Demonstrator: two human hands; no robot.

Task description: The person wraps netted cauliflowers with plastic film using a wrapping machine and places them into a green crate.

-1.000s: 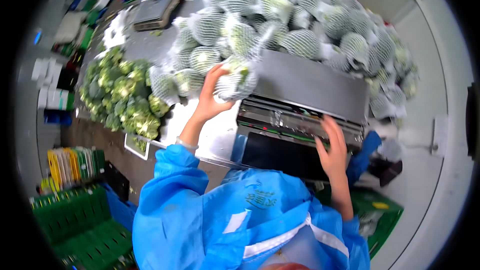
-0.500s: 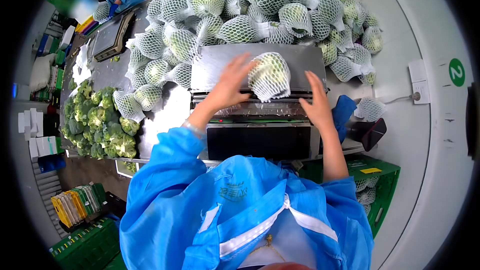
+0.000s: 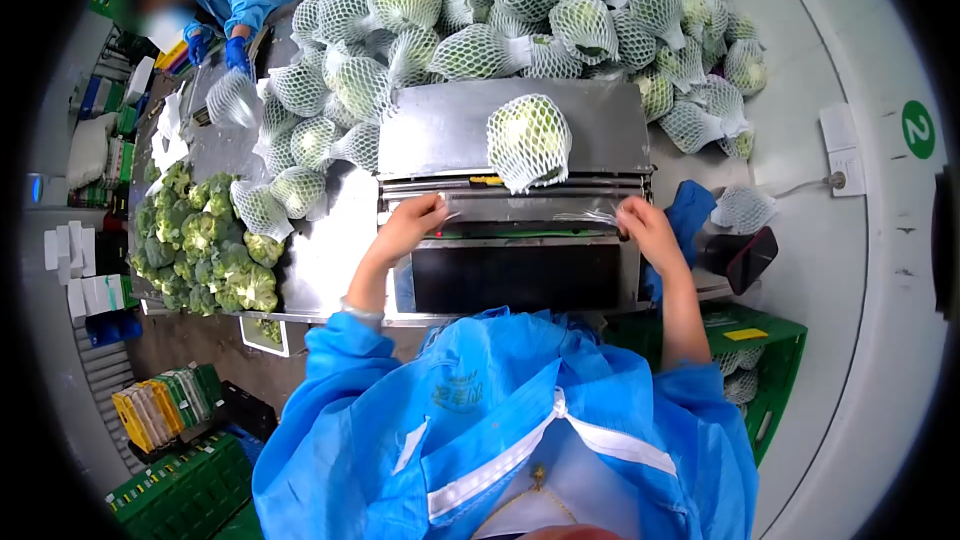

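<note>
Between my two hands stretches clear plastic film [image 3: 520, 208], lying across the front of a metal wrapping machine [image 3: 415, 135]. My left hand [image 3: 412, 227] pinches the film's left end. Its right end, gathered into creases, is in the closed fingers of my right hand [image 3: 652, 232]. Just beyond the film, a pale green vegetable head in a white foam net [image 3: 530, 143] rests on the machine's metal plate, touched by neither hand. A dark flat panel [image 3: 515, 278] lies on the near side of the machine.
Netted vegetable heads [image 3: 480, 50] are heaped behind the machine. Broccoli [image 3: 200, 250] is piled at the left. A blue cloth [image 3: 688, 210] lies by my right hand, above a green crate [image 3: 775, 350]. Across the table, a co-worker's gloved hand [image 3: 238, 55] is near another netted head [image 3: 232, 100].
My hands have left the netted head, which now sits on the plate, and come nearer to me, closing on the film. The co-worker's netted head has moved toward the table's middle.
</note>
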